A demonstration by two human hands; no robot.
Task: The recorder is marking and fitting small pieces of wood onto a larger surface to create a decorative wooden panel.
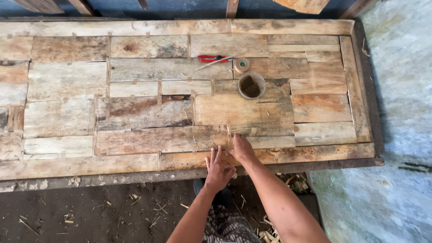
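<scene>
left hand [219, 169] lies flat, fingers spread, on the near edge of the wooden panel [67, 81], low centre of the frame. right hand [240, 147] sits just above-right, fingertips pinched on a thin upright strip [228, 135] at a seam; right is nearer. scissors [211, 58], tape roll [242, 65] and cup [251, 85] lie further up.

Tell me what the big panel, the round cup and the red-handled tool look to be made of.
Panel: thin dried sheets, likely bark or plant sheath, matte, stained and fibrous, patched together. Cup: probably pale plastic, with a smooth thin rim. Tool: glossy red handles, likely plastic, and slim grey blades that look like metal.
</scene>
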